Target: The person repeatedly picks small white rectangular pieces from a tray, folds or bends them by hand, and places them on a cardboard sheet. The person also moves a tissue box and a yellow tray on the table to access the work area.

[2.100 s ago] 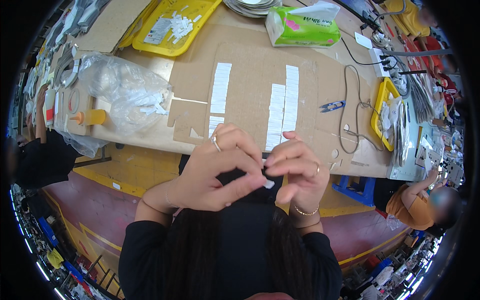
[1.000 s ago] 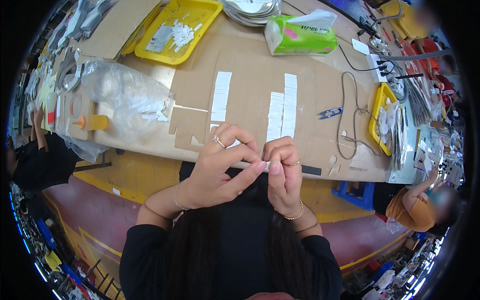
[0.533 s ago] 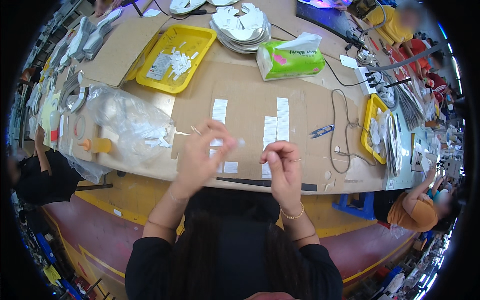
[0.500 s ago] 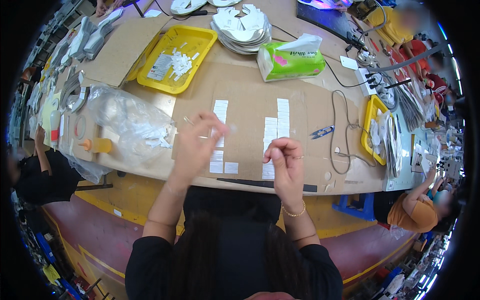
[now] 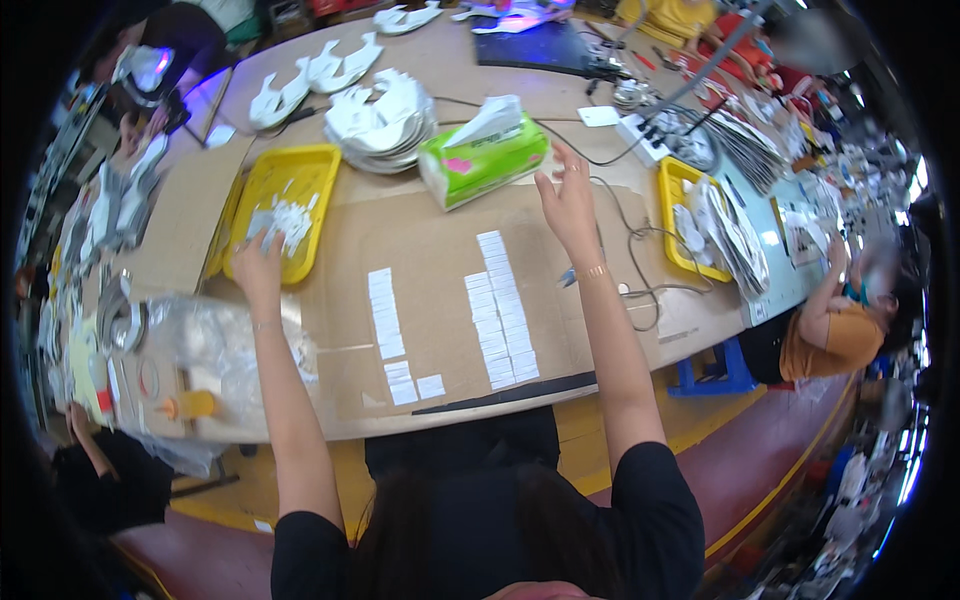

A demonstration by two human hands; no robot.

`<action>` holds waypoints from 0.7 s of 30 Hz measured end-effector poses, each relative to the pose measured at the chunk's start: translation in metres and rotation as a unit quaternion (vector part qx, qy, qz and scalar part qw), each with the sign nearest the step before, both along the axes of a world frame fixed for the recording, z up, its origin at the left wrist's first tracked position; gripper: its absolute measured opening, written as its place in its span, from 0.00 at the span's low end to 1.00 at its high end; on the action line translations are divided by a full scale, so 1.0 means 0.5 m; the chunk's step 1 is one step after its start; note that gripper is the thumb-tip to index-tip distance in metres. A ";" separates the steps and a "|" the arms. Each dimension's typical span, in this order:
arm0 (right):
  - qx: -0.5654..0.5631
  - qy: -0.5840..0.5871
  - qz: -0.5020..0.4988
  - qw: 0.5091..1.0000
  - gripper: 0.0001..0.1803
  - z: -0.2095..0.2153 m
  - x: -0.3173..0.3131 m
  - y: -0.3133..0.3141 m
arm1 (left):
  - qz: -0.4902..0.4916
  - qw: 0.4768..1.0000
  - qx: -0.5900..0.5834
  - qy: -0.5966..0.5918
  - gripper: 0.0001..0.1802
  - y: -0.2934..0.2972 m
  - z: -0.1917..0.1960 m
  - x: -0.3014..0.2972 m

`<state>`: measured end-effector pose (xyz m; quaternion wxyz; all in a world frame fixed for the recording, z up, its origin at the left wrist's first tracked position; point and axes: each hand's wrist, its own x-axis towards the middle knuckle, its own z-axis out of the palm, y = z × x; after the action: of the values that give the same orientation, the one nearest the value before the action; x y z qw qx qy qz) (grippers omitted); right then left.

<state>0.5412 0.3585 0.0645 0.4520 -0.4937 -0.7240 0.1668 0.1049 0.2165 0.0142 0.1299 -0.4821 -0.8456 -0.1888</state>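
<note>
My left hand [image 5: 258,262] reaches over the near side of a yellow tray [image 5: 330,170], fingers apart at a heap of small white strips [image 5: 292,224]; whether the fingertips touch them is hard to see. Up at the right, my right hand [image 5: 568,200] is open with its fingers spread, just beside a green tissue pack [image 5: 484,166]. Below, on a cardboard sheet [image 5: 430,290], white labels lie in columns: a left column [image 5: 385,325] with one label [image 5: 430,386] beside its foot, and a longer double column [image 5: 500,310]. Blue thread snips [image 5: 568,277] are partly hidden by my right forearm.
Left of the cardboard lies a clear plastic bag [image 5: 215,335] with a yellow bottle [image 5: 190,405] near it. Stacked white pieces [image 5: 385,130] stand beyond. A grey cable [image 5: 650,240] and another yellow tray [image 5: 690,262] are at the right. Other people sit around the table.
Both hands have left the label columns: the left went over to the yellow tray, the right moved away toward the tissue pack and opened. The view has swung as well.
</note>
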 end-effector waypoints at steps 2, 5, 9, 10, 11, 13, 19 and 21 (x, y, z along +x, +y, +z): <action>-0.014 -0.025 -0.055 0.998 0.30 -0.016 0.009 0.081 | 0.009 0.999 0.017 -0.031 0.23 -0.015 0.006 0.025; -0.085 -0.061 -0.022 0.994 0.31 -0.024 0.021 0.171 | -0.010 0.997 0.029 -0.077 0.25 -0.060 0.024 0.079; -0.254 -0.017 0.090 0.963 0.23 -0.038 0.031 0.217 | -0.061 0.983 0.045 -0.165 0.24 -0.132 0.050 0.141; -0.213 -0.032 0.068 0.974 0.15 -0.048 0.024 0.219 | -0.058 0.979 0.033 -0.191 0.25 -0.143 0.057 0.147; -0.179 -0.058 0.037 0.981 0.14 -0.058 0.019 0.221 | -0.059 0.975 0.030 -0.213 0.25 -0.154 0.063 0.152; -0.120 -0.094 -0.007 0.988 0.12 -0.079 0.007 0.227 | -0.065 0.968 0.027 -0.242 0.25 -0.170 0.073 0.161; -0.201 0.029 -0.007 0.979 0.10 -0.120 0.020 0.257 | -0.087 0.950 0.038 -0.296 0.23 -0.181 0.096 0.206; -0.188 0.036 -0.051 0.980 0.10 -0.112 0.036 0.273 | -0.092 0.944 0.046 -0.312 0.23 -0.177 0.101 0.221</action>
<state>0.5590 0.4949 0.0084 0.3851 -0.5996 -0.6369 0.2942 0.2155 0.1280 0.0648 -0.1366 -0.4687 -0.7860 -0.3792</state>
